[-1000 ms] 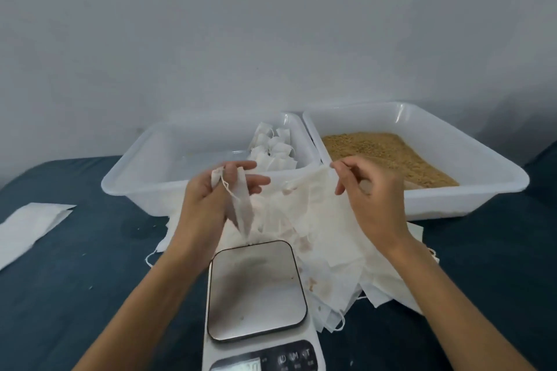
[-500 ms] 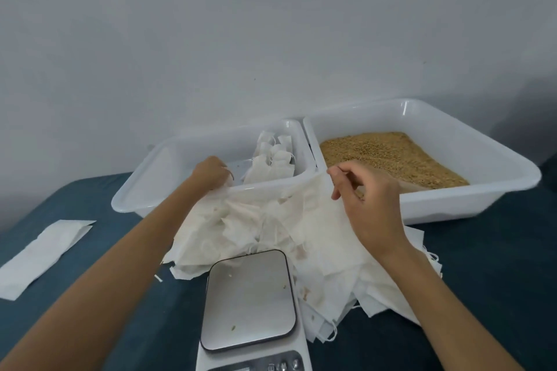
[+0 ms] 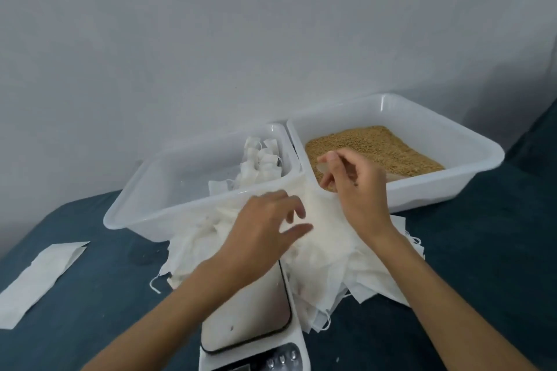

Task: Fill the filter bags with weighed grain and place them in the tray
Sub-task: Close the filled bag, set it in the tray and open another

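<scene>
No text, label or number could be read; the scale point(image 3: 250, 325) at six o'clock bore small buttons, and its display was cut off by the frame edge.

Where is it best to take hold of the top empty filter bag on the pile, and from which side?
Probably its upper edge, near the trays, where the right hand is already at it. The pile of empty filter bags lies flat and overlapping, so come from above and pinch one thin edge with the fingers, lifting a single layer.
</scene>
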